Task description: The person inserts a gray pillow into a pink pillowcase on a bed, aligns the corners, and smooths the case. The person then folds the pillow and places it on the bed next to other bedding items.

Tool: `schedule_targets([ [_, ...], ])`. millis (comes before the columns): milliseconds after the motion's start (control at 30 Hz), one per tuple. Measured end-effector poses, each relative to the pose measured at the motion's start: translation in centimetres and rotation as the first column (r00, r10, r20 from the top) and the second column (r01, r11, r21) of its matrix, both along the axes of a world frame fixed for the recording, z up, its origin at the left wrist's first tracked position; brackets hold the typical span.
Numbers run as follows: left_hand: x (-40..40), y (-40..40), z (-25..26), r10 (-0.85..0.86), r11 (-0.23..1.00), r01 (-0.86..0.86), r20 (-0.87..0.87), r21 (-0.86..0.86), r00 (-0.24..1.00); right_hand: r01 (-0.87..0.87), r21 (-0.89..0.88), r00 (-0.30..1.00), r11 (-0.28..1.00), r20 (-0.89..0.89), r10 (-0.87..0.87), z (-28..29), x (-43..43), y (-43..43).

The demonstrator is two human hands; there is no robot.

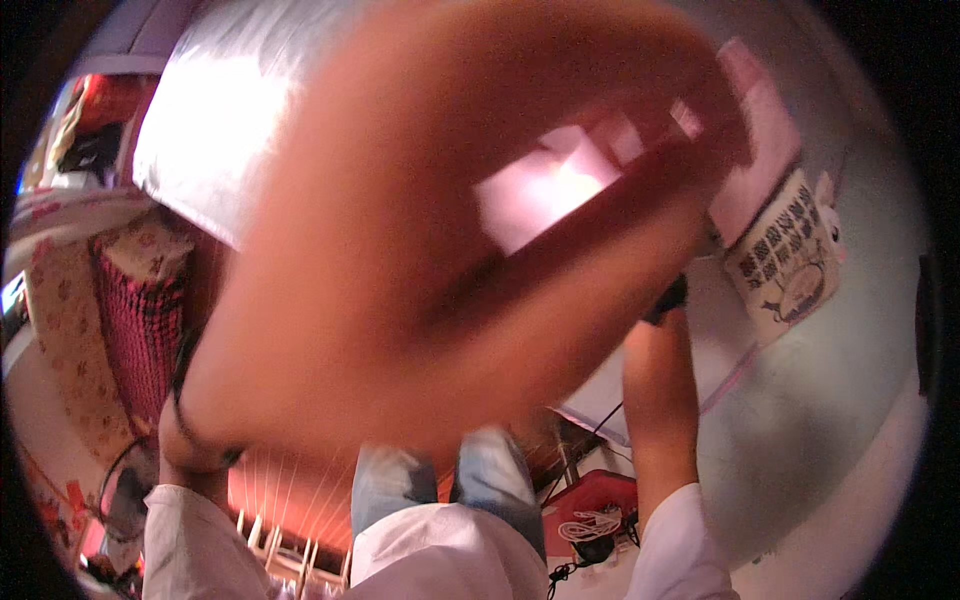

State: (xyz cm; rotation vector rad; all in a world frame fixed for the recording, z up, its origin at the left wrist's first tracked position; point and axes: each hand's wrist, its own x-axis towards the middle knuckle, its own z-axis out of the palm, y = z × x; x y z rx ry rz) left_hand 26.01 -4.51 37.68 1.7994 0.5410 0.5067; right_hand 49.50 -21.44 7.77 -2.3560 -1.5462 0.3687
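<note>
My left hand (360, 247) fills the middle of the view, very close to the camera and blurred. A thin dark band circles its wrist. Its fingers curve over the top towards the right, while the thumb side runs below, leaving a gap through which a bright pinkish-white surface (551, 184) shows. Whether anything sits between the fingertips cannot be told. My right forearm (660, 397) reaches up from the lower right, with a black band at its wrist. Beyond that band my right hand is hidden behind the left one.
A glossy white surface (217, 127) catches light at upper left. A dark pink knitted-looking cloth (142, 330) is at left. At right are a pink panel (757, 142) and a printed sheet (787, 255) against the pale wall (847, 390). White cable (592, 526) lies on a red surface below.
</note>
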Motion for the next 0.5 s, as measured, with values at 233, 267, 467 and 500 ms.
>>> schedule_targets([
  [233,15.0,-3.4,-7.2,-0.015,0.594,0.451,-0.551,0.666,0.834,0.051,0.003,0.997,0.999,-0.058,-0.051,-1.1,-5.0,-0.8],
  [267,15.8,-4.2,-7.9,-0.014,0.563,0.484,-0.577,0.670,0.817,0.062,0.007,0.996,0.998,-0.066,-0.061,-1.1,-5.7,-1.0],
  [467,15.7,-7.0,-9.7,-0.220,0.417,0.753,-0.747,0.509,0.627,0.098,0.030,0.989,0.995,-0.119,-0.093,-0.8,-8.6,-2.2],
  [500,15.0,-7.3,-9.6,-0.193,0.395,0.703,-0.695,0.591,0.692,0.101,0.028,0.987,0.994,-0.125,-0.097,-0.7,-8.9,-2.3],
])
